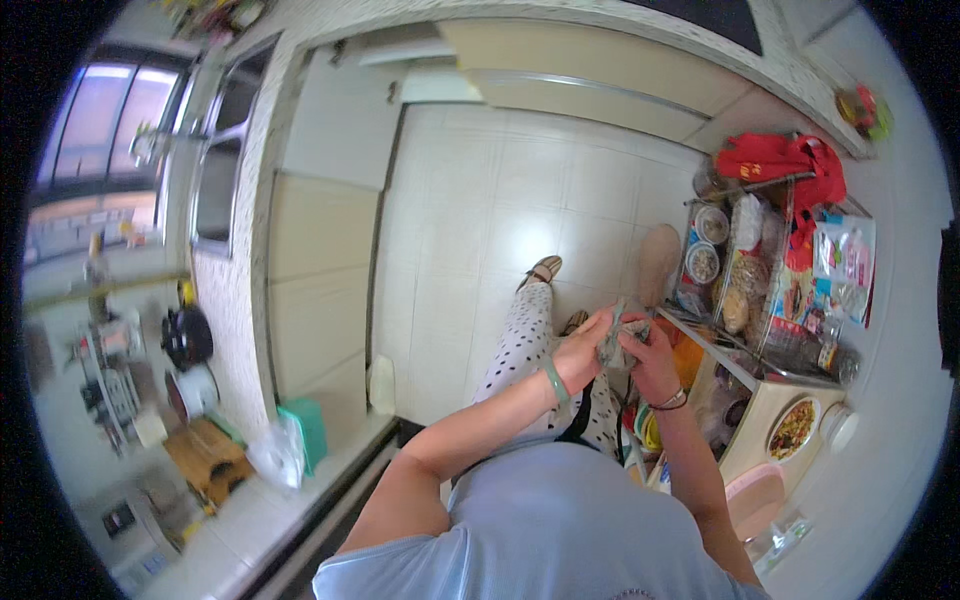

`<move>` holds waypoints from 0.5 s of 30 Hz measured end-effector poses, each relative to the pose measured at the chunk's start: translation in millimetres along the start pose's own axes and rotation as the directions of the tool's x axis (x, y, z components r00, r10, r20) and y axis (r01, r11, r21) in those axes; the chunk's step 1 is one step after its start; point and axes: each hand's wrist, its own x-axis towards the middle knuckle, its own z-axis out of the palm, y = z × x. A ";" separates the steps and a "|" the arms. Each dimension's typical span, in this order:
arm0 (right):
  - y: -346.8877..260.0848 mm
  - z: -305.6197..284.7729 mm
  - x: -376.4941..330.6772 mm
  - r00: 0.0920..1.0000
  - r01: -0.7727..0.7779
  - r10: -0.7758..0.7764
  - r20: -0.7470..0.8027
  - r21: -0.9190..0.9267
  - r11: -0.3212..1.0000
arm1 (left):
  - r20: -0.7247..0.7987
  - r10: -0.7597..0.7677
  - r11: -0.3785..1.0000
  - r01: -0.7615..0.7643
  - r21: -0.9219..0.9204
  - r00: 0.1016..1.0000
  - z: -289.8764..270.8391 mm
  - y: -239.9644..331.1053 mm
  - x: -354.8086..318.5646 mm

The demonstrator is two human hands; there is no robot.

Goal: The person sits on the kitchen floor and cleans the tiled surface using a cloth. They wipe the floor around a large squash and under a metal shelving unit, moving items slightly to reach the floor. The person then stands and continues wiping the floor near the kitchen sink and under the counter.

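In front of my waist, a small crumpled grey-green thing [613,347] is held between both hands. It looks like a rag or soft wrapping; its kind is not clear. My left hand [580,355], with a pale green bangle on the wrist, closes on its left side. From the right, my right hand [655,362] pinches the same thing with bent fingers. A dark band circles that wrist. My right hand is close to the wire shelf rack [735,365].
To the right, the rack holds jars [702,263], bags of food and a red bag [770,158]. A bowl of colourful bits [793,428] and a pink basin [757,498] are nearer me. Counters with a sink [215,190] and a cutting board [208,462] line the left. Pale floor tiles [470,200] lie ahead.
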 end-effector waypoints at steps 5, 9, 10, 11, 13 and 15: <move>2.7 42.3 -8.2 0.994 -0.040 0.049 0.099 -0.095 0.995 | -0.100 0.130 0.990 -0.135 -0.044 0.986 -24.0 2.2 -58.5; 1.1 78.9 -9.3 0.988 -0.108 0.107 0.108 0.008 0.994 | -0.043 0.391 0.894 -0.368 0.256 0.919 -39.9 0.2 -83.2; 3.4 87.2 -8.3 0.988 -0.107 0.104 0.114 0.017 0.994 | -0.071 0.460 0.854 -0.419 0.309 0.885 -44.5 -2.4 -86.2; 8.4 94.8 -7.3 0.987 -0.108 0.104 0.119 0.026 0.994 | -0.100 0.525 0.811 -0.460 0.362 0.845 -49.9 -4.1 -91.5; 12.4 114.4 -6.0 0.983 -0.124 0.122 0.134 0.007 0.992 | -0.153 0.494 0.861 -0.457 0.223 0.856 -62.4 4.9 -103.9; 13.2 142.9 -2.8 0.973 -0.159 0.166 0.159 -0.054 0.986 | -0.230 0.426 0.902 -0.432 0.027 0.875 -82.3 16.0 -118.1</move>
